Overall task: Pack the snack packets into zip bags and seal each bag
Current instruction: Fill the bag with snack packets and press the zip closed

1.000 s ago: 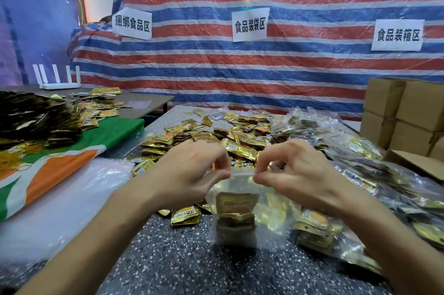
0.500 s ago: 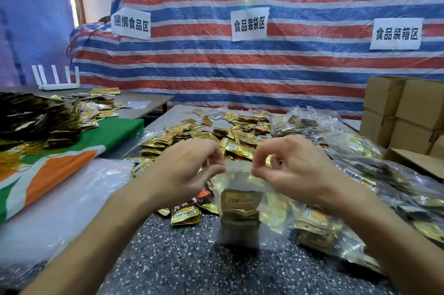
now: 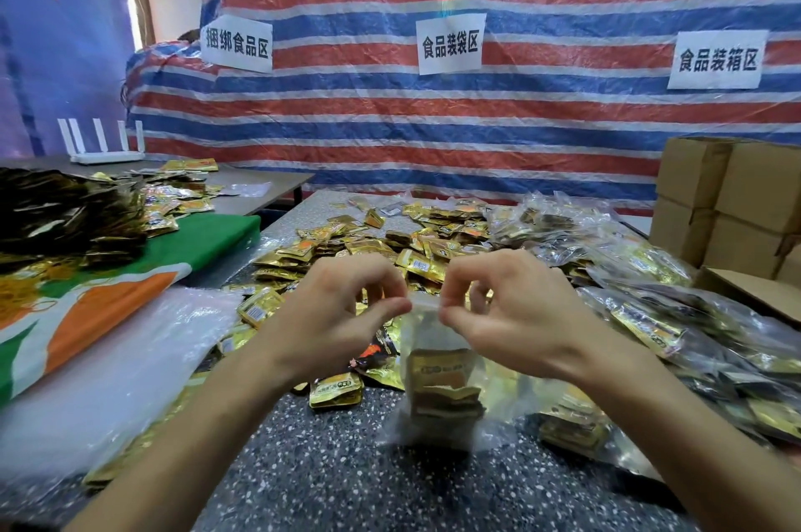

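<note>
The left hand (image 3: 333, 314) and right hand (image 3: 511, 310) pinch the zip bag (image 3: 437, 384) along its level top strip, the packets hanging below.

Bag (image 3: 437, 423) stands on table (image 3: 303, 479), front centre, packets (image 3: 442, 384) stacked inside. Left hand (image 3: 333, 314) and right hand (image 3: 507, 306) pinch its top edge from either side, fingertips near each other. Single packet (image 3: 336, 390) lies just left of bag. Loose pile (image 3: 390, 241) behind hands, mid-table. Filled bags (image 3: 650, 314) heaped right, boxes (image 3: 737, 202) stacked beyond them, far right. Left: sheet (image 3: 108, 358) nearest, cloth (image 3: 208, 236) behind it, then side table (image 3: 260, 189) with router (image 3: 106, 141) at far end. Tarp (image 3: 477, 132) at back, three signs (image 3: 450, 43) on it.
</note>
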Available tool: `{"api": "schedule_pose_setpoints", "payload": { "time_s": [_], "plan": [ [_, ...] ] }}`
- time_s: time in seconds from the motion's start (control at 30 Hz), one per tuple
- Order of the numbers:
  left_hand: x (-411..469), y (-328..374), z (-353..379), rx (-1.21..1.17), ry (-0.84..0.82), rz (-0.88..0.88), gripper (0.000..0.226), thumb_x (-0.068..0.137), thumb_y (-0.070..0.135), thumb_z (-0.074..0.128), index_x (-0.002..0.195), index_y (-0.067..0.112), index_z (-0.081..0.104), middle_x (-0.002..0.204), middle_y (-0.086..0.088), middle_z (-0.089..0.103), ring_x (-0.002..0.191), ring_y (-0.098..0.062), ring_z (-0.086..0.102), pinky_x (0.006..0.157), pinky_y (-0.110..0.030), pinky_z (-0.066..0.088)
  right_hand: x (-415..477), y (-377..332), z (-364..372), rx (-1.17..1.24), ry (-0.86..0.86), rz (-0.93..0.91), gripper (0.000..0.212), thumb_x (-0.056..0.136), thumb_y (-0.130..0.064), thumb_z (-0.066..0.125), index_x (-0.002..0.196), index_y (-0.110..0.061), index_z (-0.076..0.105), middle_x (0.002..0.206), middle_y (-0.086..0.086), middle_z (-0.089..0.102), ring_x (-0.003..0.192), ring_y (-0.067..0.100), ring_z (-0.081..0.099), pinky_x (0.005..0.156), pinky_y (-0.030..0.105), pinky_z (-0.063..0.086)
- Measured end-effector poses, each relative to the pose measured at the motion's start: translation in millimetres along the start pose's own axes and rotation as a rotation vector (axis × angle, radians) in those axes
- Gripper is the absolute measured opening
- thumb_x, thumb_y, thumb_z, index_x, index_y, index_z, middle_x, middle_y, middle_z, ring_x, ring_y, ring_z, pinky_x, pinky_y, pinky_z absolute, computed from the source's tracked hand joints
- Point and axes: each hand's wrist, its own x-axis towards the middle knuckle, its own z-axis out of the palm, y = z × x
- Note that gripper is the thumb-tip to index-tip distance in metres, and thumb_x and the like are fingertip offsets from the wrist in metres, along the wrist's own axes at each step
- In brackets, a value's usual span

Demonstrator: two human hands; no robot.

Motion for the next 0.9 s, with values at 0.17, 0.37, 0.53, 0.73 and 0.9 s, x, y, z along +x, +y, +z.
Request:
{"api": "schedule_pose_setpoints", "payload": {
  "time_s": [0.17, 0.37, 0.53, 0.73, 0.9],
  "plan": [
    [0.0, 3.1, 6.2, -0.009, -0.024, 0.070, 0.005, 0.082, 0.010, 0.065, 0.082, 0.015, 0.066, 0.077, 0.011, 0.061, 0.072, -0.010, 0.057, 0.060, -0.036, 0.047, 4.3, -6.4, 8.0, 0.014, -0.011, -0.064, 0.008, 0.084, -0.046, 0.067, 0.084, -0.038, 0.069, 0.066, -0.033, 0.056, 0.067, 0.001, 0.052, 0.063, 0.030, 0.043],
    [-1.0, -3.1, 7.3, -0.008, -0.138, 0.030, 0.017, 0.090, 0.041, 0.054, 0.089, 0.026, 0.062, 0.081, 0.014, 0.061, 0.075, -0.009, 0.056, 0.063, -0.029, 0.046, 4.8, -1.0, 9.8, -0.034, -0.067, -0.107, 0.004, 0.091, -0.038, 0.067, 0.090, -0.036, 0.070, 0.064, -0.023, 0.050, 0.071, 0.008, 0.051, 0.064, 0.033, 0.041],
    [5.3, -3.5, 5.9, -0.085, -0.191, 0.000, 0.007, 0.095, 0.039, 0.060, 0.089, 0.033, 0.062, 0.078, 0.015, 0.061, 0.069, -0.007, 0.057, 0.060, -0.026, 0.046, 3.2, 5.4, 7.2, 0.014, -0.027, -0.121, 0.008, 0.090, -0.039, 0.070, 0.089, -0.033, 0.074, 0.062, -0.023, 0.050, 0.068, 0.009, 0.052, 0.068, 0.039, 0.051],
    [2.0, -1.3, 20.4, -0.218, 0.012, -0.017, 0.014, 0.091, 0.015, 0.058, 0.078, 0.010, 0.060, 0.070, 0.008, 0.053, 0.068, -0.010, 0.048, 0.062, -0.022, 0.037, 5.9, 12.5, -2.3, 0.094, -0.091, -0.060, 0.008, 0.089, -0.040, 0.073, 0.088, -0.033, 0.077, 0.076, -0.017, 0.069, 0.075, 0.004, 0.061, 0.074, 0.043, 0.055],
    [4.9, -3.3, 21.7, -0.150, 0.140, 0.038, 0.012, 0.087, 0.007, 0.061, 0.076, 0.004, 0.061, 0.070, 0.000, 0.056, 0.068, -0.015, 0.050, 0.061, -0.026, 0.039, -4.5, 33.3, -15.7, 0.136, -0.139, 0.028, 0.010, 0.090, -0.034, 0.074, 0.085, -0.026, 0.078, 0.080, -0.013, 0.073, 0.077, 0.003, 0.063, 0.077, 0.043, 0.056]
  ]
}}
